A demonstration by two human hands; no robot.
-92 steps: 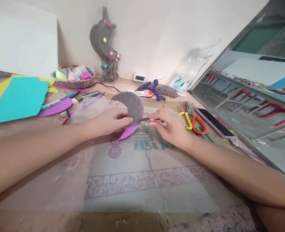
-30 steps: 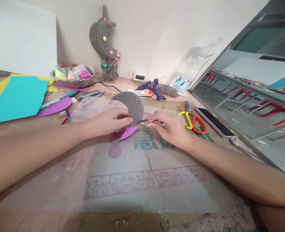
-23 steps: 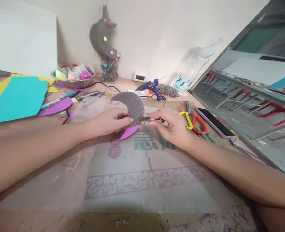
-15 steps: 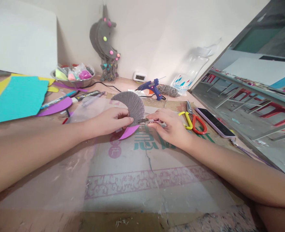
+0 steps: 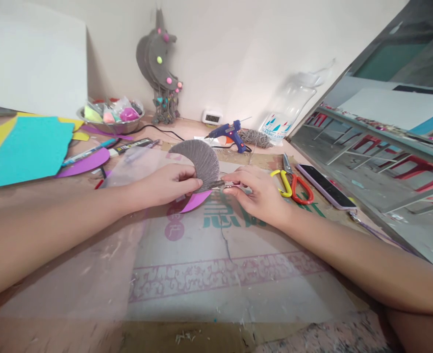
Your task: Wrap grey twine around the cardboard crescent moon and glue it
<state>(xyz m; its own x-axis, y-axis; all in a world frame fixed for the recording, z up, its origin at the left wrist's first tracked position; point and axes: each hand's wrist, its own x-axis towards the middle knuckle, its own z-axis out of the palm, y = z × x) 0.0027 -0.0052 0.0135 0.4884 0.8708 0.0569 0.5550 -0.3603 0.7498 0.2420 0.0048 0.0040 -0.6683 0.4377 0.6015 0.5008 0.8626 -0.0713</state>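
Note:
A crescent moon shape (image 5: 203, 159) wound with grey yarn is held up over the middle of the table. Its lower tip (image 5: 196, 201) shows bare purple. My left hand (image 5: 172, 184) grips the crescent's inner side, thumb in front. Close to the crescent's right edge, my right hand (image 5: 258, 193) is closed in a pinch on a short bundle of grey yarn (image 5: 218, 184) that reaches to the crescent. What lies deeper inside the right fingers is hidden. Scissors (image 5: 293, 184) with yellow and red handles lie just right of that hand.
A blue glue gun (image 5: 231, 133), a grey yarn skein (image 5: 256, 138) and a small digital clock (image 5: 212, 116) sit at the back. A phone (image 5: 326, 186) lies right. Turquoise foam sheet (image 5: 25, 149) and a metal bowl (image 5: 111, 126) are left. A finished moon ornament (image 5: 161, 63) hangs behind.
Almost nothing differs. The fingers of my right hand have shifted very slightly at the yarn; the left hand and the crescent stay in place.

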